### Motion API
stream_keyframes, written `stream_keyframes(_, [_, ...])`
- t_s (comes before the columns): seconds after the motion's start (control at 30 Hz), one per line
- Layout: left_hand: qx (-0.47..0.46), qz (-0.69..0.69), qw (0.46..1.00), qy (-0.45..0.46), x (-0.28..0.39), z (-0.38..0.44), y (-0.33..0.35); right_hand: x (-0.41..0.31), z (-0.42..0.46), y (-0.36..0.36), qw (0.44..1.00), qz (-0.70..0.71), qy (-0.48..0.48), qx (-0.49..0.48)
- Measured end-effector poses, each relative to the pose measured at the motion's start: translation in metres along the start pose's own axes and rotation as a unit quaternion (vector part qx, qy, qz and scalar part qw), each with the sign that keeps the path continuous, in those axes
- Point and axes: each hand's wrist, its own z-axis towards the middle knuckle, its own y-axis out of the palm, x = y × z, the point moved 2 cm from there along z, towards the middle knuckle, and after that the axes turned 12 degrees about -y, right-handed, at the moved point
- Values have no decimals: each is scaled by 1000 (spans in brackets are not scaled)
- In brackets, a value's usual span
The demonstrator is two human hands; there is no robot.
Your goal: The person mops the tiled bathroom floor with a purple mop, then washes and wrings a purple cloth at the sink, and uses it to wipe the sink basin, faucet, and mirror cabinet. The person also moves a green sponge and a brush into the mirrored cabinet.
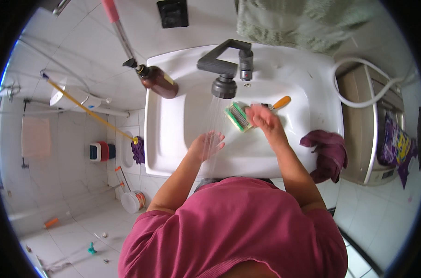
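Note:
Water runs from the dark faucet head [224, 87] down into the white washbasin [155, 139]. My left hand [207, 144] is under or beside the spray, palm up with fingers apart, holding nothing. My right hand [264, 118] is raised over the basin, somewhat blurred, and no object shows in it. Just left of it in the basin lies a green and pale yellow scrubbing sponge with a mesh face [239, 117]. Beyond that hand rests a tool with an orange handle [282, 102]; its other end is partly hidden by the hand.
A brown pump bottle [160, 83] stands on the basin's left rim. A maroon cloth [326, 153] hangs over the right rim. A washing machine [356, 125] with a white hose [365, 105] stands at the right. A mop [138, 151] and a bucket [131, 202] are at the left.

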Motion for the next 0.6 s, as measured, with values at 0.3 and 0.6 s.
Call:
stream_keyframes(0.3, [30,45,995,80,-10,-34,-4,-91,68,82,936,-252,-233,-82])
stream_keyframes(0.6, [14,170,974,150,-13,-70,-28,-68,61,91,932,-252,-258,-28])
